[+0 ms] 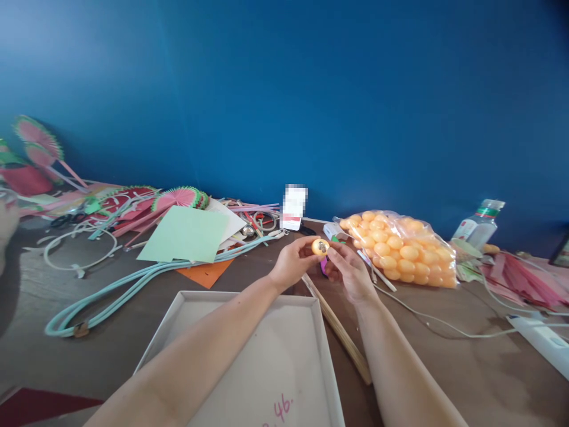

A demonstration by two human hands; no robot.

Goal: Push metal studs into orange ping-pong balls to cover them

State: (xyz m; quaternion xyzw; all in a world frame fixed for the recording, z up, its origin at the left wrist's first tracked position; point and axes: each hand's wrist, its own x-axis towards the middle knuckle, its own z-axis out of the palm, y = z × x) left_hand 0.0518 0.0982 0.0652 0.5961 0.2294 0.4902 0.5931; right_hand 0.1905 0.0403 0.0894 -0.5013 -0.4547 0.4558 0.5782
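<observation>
A small orange plastic ball (317,245), with a dark and silvery patch on the side facing me, is held up above the far edge of the tray. My left hand (292,261) pinches it from the left between thumb and fingers. On the other side, my right hand (352,274) has its thumb and fingertips closed against the ball's right edge. Just below the ball, a purple object (324,268) shows partly between the hands; its kind is hidden. Under my left forearm lies a shallow white tray (326,362) with pink handwriting.
A clear bag of orange balls (402,249) stands right of my hands, near a bottle (480,225). Wooden sticks (344,332) lie beside the tray. Leftward are a pale green sheet (184,234), light-blue tubing (133,284) and paper fans (178,198). A phone (293,207) leans at the back.
</observation>
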